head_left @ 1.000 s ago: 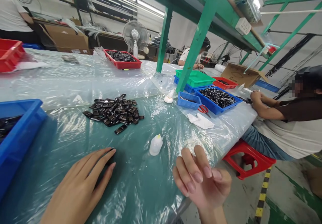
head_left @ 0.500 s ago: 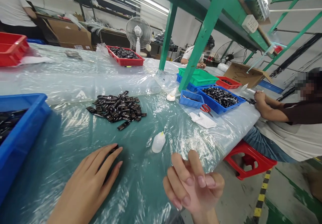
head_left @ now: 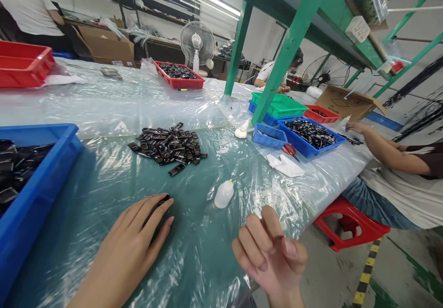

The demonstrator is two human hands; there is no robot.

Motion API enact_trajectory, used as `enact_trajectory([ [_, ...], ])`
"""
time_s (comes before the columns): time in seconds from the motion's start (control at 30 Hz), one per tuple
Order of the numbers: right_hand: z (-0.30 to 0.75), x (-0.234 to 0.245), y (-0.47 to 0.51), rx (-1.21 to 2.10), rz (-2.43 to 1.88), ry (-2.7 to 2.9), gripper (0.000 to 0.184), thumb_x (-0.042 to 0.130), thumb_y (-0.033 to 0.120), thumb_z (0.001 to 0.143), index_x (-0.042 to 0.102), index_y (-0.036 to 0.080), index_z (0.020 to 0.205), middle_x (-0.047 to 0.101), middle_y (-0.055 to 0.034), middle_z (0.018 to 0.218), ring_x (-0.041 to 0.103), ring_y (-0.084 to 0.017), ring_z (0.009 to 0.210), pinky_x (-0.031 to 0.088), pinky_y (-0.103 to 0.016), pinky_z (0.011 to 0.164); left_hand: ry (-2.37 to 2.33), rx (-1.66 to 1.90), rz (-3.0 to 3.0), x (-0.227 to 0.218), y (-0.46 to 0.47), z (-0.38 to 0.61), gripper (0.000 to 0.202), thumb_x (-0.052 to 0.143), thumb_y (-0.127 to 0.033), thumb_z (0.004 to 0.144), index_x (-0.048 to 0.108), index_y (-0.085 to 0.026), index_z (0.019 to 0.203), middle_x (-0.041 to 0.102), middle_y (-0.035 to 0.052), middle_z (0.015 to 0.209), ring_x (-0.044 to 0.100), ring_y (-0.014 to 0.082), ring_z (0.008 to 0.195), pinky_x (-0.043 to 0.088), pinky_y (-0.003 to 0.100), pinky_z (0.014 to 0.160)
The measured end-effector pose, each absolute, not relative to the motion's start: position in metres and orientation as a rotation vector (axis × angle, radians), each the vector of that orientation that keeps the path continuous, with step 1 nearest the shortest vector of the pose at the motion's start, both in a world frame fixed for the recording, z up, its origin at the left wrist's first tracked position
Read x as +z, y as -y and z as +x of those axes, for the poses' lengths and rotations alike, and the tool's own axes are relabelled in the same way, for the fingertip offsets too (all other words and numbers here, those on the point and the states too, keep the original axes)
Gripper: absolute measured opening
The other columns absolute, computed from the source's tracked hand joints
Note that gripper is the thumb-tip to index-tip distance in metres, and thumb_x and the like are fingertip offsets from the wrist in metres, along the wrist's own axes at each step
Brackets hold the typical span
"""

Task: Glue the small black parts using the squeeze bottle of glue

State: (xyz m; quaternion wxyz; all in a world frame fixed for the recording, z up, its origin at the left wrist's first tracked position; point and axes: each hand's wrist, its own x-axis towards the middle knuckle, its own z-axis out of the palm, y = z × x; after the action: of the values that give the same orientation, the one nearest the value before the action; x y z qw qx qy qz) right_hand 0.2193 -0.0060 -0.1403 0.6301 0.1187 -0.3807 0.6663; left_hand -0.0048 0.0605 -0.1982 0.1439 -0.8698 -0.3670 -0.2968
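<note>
My left hand rests low over the green tabletop, its fingers curved round a small black glossy piece that they mostly cover. Palm turned toward me, my right hand is raised at the table's near edge. Its fingers are curled in and I see nothing in them. Between and beyond the hands, a white squeeze bottle with a yellowish tip leans on the plastic sheet. Farther off lies a loose pile of black glossy pieces, with one piece at its near side.
At left, a blue bin holds more black pieces. Blue bins, a green tray, red-handled pliers and white paper are on the right. A green post rises there. Someone sits on a red stool.
The view has shifted slightly, so most things appear a little farther right. My right hand's fingers have curled in more. My left hand still covers the black piece.
</note>
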Motion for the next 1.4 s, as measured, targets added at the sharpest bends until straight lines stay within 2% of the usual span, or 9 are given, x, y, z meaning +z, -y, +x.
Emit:
enact_trajectory([
  [0.13, 0.2203, -0.1402, 0.0057, 1.547, 0.249, 0.829, 0.039, 0.054, 0.014, 0.097, 0.024, 0.016, 0.074, 0.026, 0.0009, 0.070, 0.023, -0.012, 0.056, 0.029, -0.023, 0.059, 1.110, -0.826, -2.499, -0.1995, -0.0614, -0.0060, 0.043, 0.029, -0.038, 0.109, 0.053, -0.007, 0.128, 0.053, 0.0155, 0.127, 0.051, 0.0307, 0.113, 0.039, 0.044, 0.096],
  [0.37, 0.2227, -0.1419, 0.0061, 1.569, 0.271, 0.879, 0.033, 0.053, 0.021, 0.098, 0.027, 0.017, 0.077, 0.031, 0.0000, 0.074, 0.030, -0.014, 0.059, 0.030, -0.025, 0.061, 1.129, -0.816, -2.513, -0.2018, -0.0602, -0.0091, 0.044, 0.028, -0.039, 0.109, 0.052, -0.008, 0.130, 0.053, 0.0146, 0.128, 0.051, 0.0307, 0.115, 0.040, 0.046, 0.097],
  [0.73, 0.2231, -0.1387, 0.0095, 1.582, 0.260, 0.840, 0.033, 0.053, 0.019, 0.097, 0.026, 0.017, 0.078, 0.031, 0.0005, 0.071, 0.028, -0.015, 0.059, 0.031, -0.024, 0.062, 1.149, -0.818, -2.539, -0.2024, -0.0592, -0.0075, 0.044, 0.029, -0.040, 0.108, 0.051, -0.011, 0.133, 0.053, 0.0133, 0.132, 0.050, 0.0315, 0.118, 0.040, 0.047, 0.098],
  [1.13, 0.2210, -0.1341, 0.0110, 1.587, 0.252, 0.810, 0.034, 0.053, 0.008, 0.092, 0.024, 0.018, 0.077, 0.031, 0.0014, 0.069, 0.026, -0.014, 0.058, 0.030, -0.024, 0.060, 1.114, -0.816, -2.550, -0.1999, -0.0576, -0.0055, 0.042, 0.030, -0.037, 0.108, 0.052, -0.008, 0.130, 0.053, 0.0153, 0.129, 0.050, 0.0333, 0.118, 0.039, 0.048, 0.098],
  [1.4, 0.2216, -0.1362, 0.0103, 1.585, 0.252, 0.797, 0.033, 0.052, 0.008, 0.091, 0.024, 0.018, 0.077, 0.030, 0.0009, 0.071, 0.026, -0.014, 0.059, 0.030, -0.024, 0.061, 1.121, -0.818, -2.571, -0.2013, -0.0569, -0.0065, 0.042, 0.031, -0.038, 0.108, 0.051, -0.008, 0.132, 0.053, 0.0156, 0.130, 0.049, 0.0343, 0.118, 0.038, 0.050, 0.098],
])
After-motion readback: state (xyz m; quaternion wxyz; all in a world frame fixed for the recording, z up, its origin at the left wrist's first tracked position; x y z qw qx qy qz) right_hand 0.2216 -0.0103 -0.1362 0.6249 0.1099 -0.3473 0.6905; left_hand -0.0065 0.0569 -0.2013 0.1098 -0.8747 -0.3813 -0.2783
